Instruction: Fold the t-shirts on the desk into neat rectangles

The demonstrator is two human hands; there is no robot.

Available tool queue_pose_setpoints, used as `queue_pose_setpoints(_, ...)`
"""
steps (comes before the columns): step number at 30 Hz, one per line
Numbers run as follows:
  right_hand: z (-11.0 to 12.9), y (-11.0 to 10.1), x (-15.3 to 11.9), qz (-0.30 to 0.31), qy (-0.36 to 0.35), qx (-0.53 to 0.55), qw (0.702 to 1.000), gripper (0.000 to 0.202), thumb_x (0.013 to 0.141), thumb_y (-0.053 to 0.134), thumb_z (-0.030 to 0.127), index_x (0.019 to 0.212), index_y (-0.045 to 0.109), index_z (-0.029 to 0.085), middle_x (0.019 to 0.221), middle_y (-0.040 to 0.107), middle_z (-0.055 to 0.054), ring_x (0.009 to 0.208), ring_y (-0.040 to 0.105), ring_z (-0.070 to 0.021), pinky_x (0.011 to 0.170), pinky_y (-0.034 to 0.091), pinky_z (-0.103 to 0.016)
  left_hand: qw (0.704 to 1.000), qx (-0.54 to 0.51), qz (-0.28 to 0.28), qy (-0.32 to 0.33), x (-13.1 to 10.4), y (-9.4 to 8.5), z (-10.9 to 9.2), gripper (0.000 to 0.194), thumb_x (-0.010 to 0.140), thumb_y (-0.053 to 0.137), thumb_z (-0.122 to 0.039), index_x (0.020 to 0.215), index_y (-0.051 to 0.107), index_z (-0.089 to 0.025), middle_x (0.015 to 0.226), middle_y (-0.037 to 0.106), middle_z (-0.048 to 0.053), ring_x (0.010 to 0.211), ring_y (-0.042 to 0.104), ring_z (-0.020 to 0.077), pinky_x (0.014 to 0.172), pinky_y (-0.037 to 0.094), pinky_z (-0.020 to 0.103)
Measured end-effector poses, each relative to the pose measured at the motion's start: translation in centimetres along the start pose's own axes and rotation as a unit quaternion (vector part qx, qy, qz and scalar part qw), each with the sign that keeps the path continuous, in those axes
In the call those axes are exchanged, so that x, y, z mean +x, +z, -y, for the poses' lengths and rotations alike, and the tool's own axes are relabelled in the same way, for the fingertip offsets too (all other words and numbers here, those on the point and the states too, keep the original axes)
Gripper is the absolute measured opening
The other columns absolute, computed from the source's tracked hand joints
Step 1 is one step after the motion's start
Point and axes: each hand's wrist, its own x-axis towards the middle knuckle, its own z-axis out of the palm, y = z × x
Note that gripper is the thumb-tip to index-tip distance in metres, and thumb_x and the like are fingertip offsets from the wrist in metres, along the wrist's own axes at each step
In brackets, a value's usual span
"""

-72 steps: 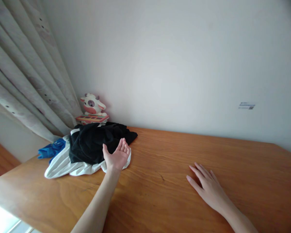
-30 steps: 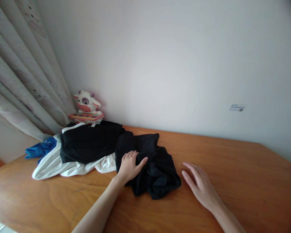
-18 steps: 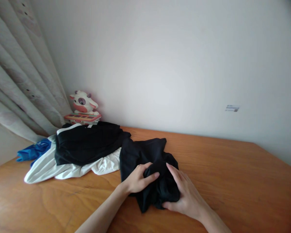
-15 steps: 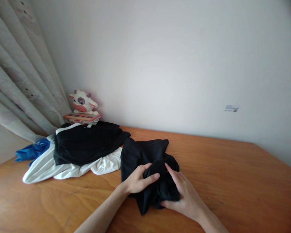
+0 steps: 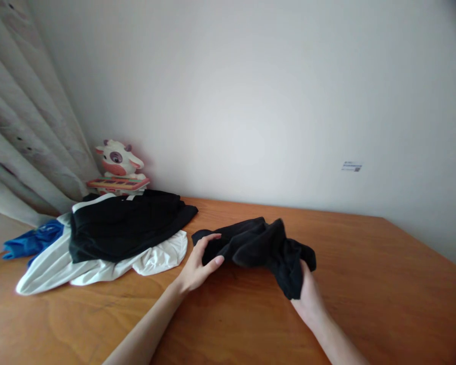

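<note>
A crumpled black garment (image 5: 256,243) lies across the middle of the table, its right end lifted and bunched. My left hand (image 5: 197,266) is at the garment's left end, thumb and fingers spread apart against the cloth. At the other end, my right hand (image 5: 307,291) holds the bunched fabric; the cloth covers most of its fingers. What kind of garment it is cannot be made out from the folds.
To the left lies a pile with a black garment (image 5: 125,225) over white cloth (image 5: 45,271), beside a blue cloth (image 5: 34,239). Behind it stands a toy cow keyboard (image 5: 117,165). A curtain (image 5: 19,116) hangs at left; the wooden table (image 5: 365,284) meets a wall with a label (image 5: 351,166).
My right hand has moved right and drawn the black garment out sideways, off the table's near part. My left hand has shifted slightly left and away from me, its fingers spreading.
</note>
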Motion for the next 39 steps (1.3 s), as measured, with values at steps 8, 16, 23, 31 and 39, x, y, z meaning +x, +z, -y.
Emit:
queue_pose_setpoints(8,1.1,-1.8,1.8,-0.045,0.089,0.101,0.990,0.063,0.096,0.036,0.065,0.147,0.052,0.031,0.130,0.072,-0.006,0.114,0.071,-0.0273,0.095,0.059,-0.047,0.995,0.094,-0.020,-0.019,0.7,1.2,0.6,0.027,0.093,0.058,-0.044,0.088,0.073,-0.022,0.100,0.076,0.009,0.098,0.068,0.0287,0.095,0.050,0.044)
queue_pose_setpoints(16,-0.1,-1.5,1.2,-0.089,0.043,0.082,0.992,0.095,0.076,0.078,0.056,0.153,0.032,0.024,0.140,0.061,-0.014,0.129,0.060,-0.0291,0.110,0.048,-0.047,0.910,-0.303,-0.212,-0.186,2.0,-1.3,-0.4,0.054,0.076,0.069,-0.073,0.084,0.068,-0.020,0.075,0.071,0.002,0.079,0.071,0.0231,0.071,0.056,0.031)
queue_pose_setpoints(23,-2.4,-2.0,1.0,-0.131,-0.123,-0.235,0.955,0.079,0.080,0.070,0.062,0.141,0.044,0.019,0.135,0.053,-0.019,0.117,0.058,-0.0317,0.099,0.052,-0.053,0.916,-0.067,-0.382,-0.107,1.6,-2.0,1.2,0.039,0.075,0.077,-0.047,0.099,0.055,-0.023,0.092,0.064,0.002,0.086,0.065,0.0197,0.079,0.053,0.034)
queue_pose_setpoints(31,1.6,-1.1,-0.7,0.039,-0.268,-0.363,0.891,0.033,0.091,0.064,0.046,0.117,0.060,0.026,0.117,0.062,-0.010,0.114,0.060,-0.0297,0.101,0.050,-0.050,0.921,0.274,0.020,0.275,-1.2,1.0,-4.2,0.011,0.088,0.065,-0.035,0.085,0.064,-0.024,0.086,0.069,0.003,0.081,0.064,0.0203,0.080,0.043,0.040)
queue_pose_setpoints(39,0.6,1.1,-1.7,0.084,-0.250,-0.446,0.855,0.027,0.083,0.072,0.039,0.105,0.065,0.024,0.104,0.072,-0.008,0.100,0.066,-0.0304,0.090,0.049,-0.048,0.934,0.314,0.026,0.168,-1.4,4.3,-4.0,0.039,0.070,0.084,-0.050,0.095,0.072,-0.023,0.108,0.069,0.007,0.104,0.063,0.0295,0.099,0.038,0.049)
